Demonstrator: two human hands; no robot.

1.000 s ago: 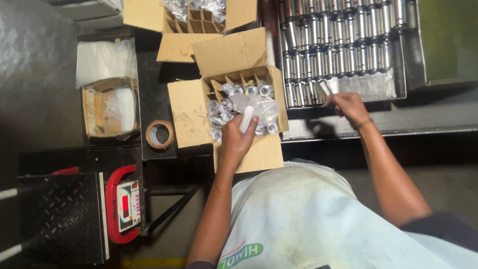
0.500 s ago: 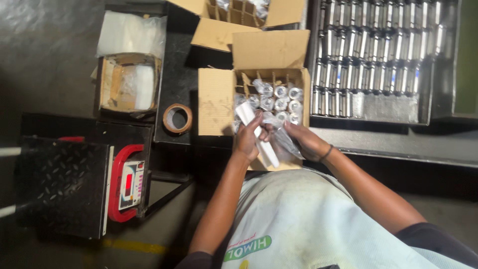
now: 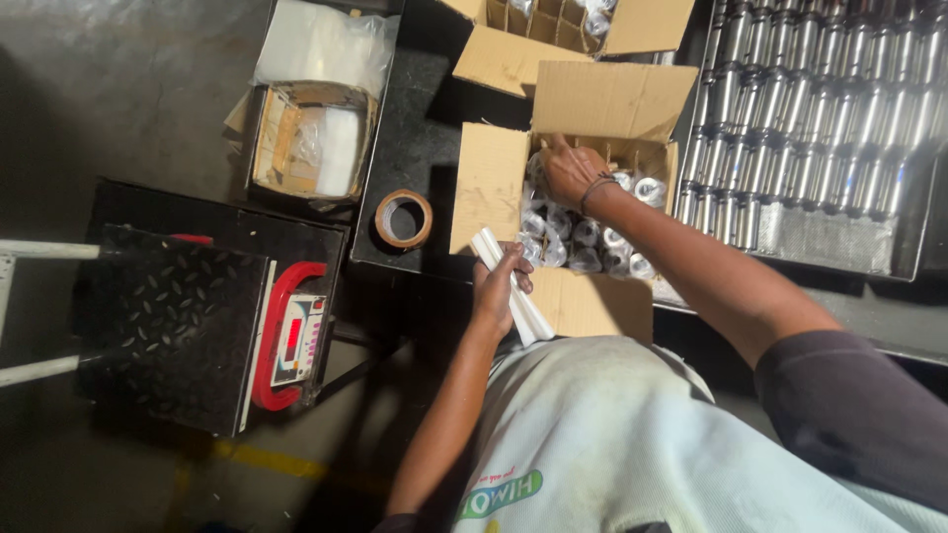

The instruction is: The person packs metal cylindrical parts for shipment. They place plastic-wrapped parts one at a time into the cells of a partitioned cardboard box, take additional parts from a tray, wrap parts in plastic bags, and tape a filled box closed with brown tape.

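My left hand [image 3: 500, 279] grips a small stack of thin white bags [image 3: 515, 288] at the near left corner of an open cardboard box [image 3: 491, 188]. The box holds several shiny metal cylinders wrapped in clear plastic [image 3: 583, 235]. My right hand [image 3: 571, 170] reaches into the far left part of that box, fingers curled down among the wrapped pieces; whether it grips one is hidden. A tray of bare metal cylinders [image 3: 820, 109] lies to the right of the box.
A roll of brown tape [image 3: 403, 218] lies on the black bench left of the box. A second open carton [image 3: 553, 30] stands behind it. Farther left are a small box with plastic bags [image 3: 311, 143] and a black platform scale with a red display unit [image 3: 286, 341].
My right hand moved from the tray of cylinders to my left hand, then into the far side of the box. My left hand stayed at the box's near edge with the white bags.
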